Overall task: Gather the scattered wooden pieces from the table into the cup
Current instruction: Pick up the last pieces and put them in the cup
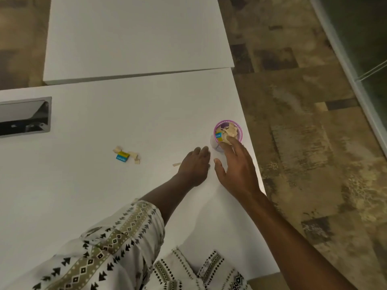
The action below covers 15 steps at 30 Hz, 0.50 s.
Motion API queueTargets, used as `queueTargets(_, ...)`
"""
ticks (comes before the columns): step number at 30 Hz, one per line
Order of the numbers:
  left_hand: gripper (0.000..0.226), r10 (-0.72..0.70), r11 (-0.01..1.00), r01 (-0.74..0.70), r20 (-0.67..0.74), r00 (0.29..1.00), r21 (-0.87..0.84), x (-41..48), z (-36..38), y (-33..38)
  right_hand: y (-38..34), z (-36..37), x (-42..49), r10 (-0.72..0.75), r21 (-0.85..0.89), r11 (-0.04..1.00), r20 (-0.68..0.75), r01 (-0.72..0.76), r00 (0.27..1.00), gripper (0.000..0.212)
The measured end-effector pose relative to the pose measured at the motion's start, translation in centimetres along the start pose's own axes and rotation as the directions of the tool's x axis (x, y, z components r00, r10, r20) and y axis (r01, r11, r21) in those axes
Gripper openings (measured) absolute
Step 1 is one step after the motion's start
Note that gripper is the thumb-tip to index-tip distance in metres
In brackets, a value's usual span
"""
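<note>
- Two hands reach over our white desk (104,195) toward the pink-rimmed clear plastic cup (227,130) near its right edge, heaped with pale wooden pieces (230,131).
- Our right hand (236,168) is spread, fingertips at the cup.
- Our left hand (193,166) lies curled just left; whether it pinches anything, we cannot tell.
- More pale wooden pieces (134,156) lie scattered farther left around a small blue-and-yellow block (122,157).

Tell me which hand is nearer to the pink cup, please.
Right. The right hand has its fingertips at the pink cup rim; the left hand lies on the table, short of the cup's base.

office | white desks (136,114); cable hatch (25,116); carpet tiles (303,122)
</note>
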<state>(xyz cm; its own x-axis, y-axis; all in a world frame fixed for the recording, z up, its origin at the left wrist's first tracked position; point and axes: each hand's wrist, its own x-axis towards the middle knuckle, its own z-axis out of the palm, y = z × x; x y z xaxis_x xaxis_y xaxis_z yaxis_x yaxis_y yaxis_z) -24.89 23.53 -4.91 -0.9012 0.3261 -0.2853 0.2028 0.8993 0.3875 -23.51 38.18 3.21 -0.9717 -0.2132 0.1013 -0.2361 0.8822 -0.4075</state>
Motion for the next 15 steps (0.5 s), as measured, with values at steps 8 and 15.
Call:
queueTargets(8,0.026,-0.124,0.992,0.123,-0.328,0.937,-0.023,-6.1,-1.4,-7.6,-3.6,5.7,-3.7,0.058,0.107,0.99,0.308,-0.095,0.95,0.054)
queueTargets(15,0.045,-0.481,0.87,0.492,-0.209,0.852,0.003,-11.2,-3.4,-19.1,-8.5,11.1,-2.5,0.084,0.034,0.992,0.534,-0.12,0.841,0.081)
